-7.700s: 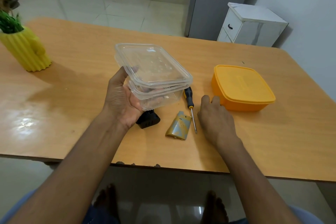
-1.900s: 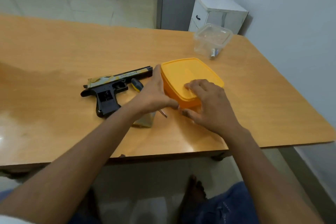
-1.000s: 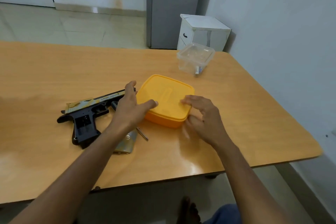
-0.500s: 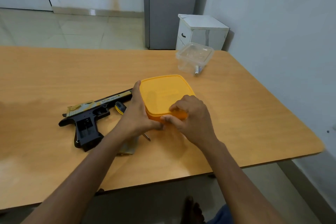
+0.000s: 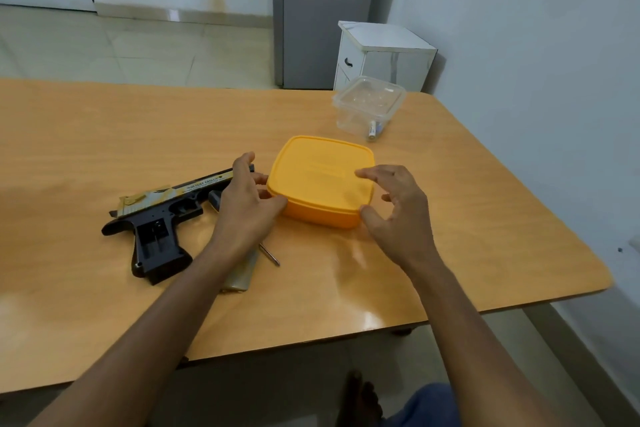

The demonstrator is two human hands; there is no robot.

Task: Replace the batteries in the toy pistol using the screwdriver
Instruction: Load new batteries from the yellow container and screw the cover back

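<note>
Toy pistol [image 5: 162, 215] flat on bench [image 5: 104, 135], left of centre frame, grip compartment open. Screwdriver [image 5: 270, 255] mostly hidden under left hand [image 5: 247, 210]. Both hands spread open, holding nothing, flanking orange box [image 5: 322, 180]; right hand [image 5: 398, 208] at its near corner. Risk: lid pops suddenly, box skids into pistol. Open room right; clear container [image 5: 369, 107] near far edge.
</note>
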